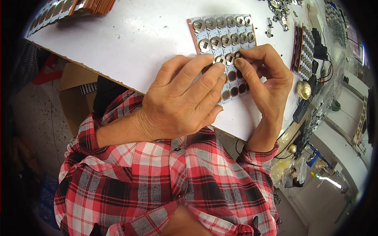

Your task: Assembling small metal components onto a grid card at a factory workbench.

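Observation:
A light-blue circuit board panel [219, 32] with brown edges lies on the white table in front of me. Silvery metal clips [226, 41] sit in its far rows, while the nearer rows show dark round spots [232, 76]. My left hand [179, 96] rests over the panel's left side, fingers extended and fingertips touching the row of clips in the middle. At the right end of that row, my right hand [269, 76] pinches thumb and index finger together on a small metal clip [238, 56], mostly covered by the fingertips.
Loose metal clips [279, 13] are heaped at the far right of the white table [145, 35]. Stacked panels [94, 7] stand at the far left, and more panels [305, 53] at the right beside black cables. A cardboard box [73, 98] sits below the table's left edge.

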`<action>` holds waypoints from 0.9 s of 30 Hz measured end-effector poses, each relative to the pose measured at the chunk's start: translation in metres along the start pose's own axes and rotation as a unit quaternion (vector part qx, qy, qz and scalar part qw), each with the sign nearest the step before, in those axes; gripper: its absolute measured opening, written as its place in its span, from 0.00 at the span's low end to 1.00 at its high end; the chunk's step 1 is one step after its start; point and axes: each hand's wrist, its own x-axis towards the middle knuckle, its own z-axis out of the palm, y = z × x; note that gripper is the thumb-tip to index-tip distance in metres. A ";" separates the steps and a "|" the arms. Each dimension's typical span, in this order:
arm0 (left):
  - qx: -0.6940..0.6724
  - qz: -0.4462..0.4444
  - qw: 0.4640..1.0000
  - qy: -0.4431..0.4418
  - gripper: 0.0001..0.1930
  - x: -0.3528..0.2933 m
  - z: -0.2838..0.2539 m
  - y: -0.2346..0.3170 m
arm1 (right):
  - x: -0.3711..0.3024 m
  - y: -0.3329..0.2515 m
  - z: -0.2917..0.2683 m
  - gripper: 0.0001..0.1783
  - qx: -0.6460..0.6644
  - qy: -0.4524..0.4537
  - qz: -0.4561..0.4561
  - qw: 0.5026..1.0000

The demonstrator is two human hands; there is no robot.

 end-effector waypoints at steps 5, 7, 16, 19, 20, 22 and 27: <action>-0.003 0.003 1.000 0.002 0.26 0.000 -0.004 0.000 | 0.004 -0.006 -0.006 0.06 -0.041 -0.032 -0.047 0.998; 0.006 0.002 1.000 -0.009 0.26 -0.001 -0.004 -0.001 | 0.007 -0.005 -0.010 0.07 -0.069 -0.076 -0.023 0.994; -0.029 -0.013 0.999 -0.006 0.27 0.000 -0.005 0.001 | 0.001 -0.006 -0.010 0.08 -0.043 -0.058 0.019 0.997; -0.030 -0.014 0.999 -0.001 0.27 -0.001 -0.003 0.001 | 0.002 -0.003 -0.016 0.08 -0.051 -0.057 0.008 0.997; -0.028 -0.013 1.000 0.002 0.27 0.000 -0.002 0.001 | 0.005 0.001 -0.019 0.09 -0.029 -0.078 0.013 0.996; -0.026 -0.012 1.000 0.002 0.27 -0.001 -0.002 0.001 | 0.005 0.006 -0.022 0.09 0.002 -0.105 0.021 0.994; -0.034 -0.014 0.999 -0.001 0.27 0.000 -0.003 0.002 | -0.003 0.000 -0.013 0.10 0.000 -0.054 0.039 0.998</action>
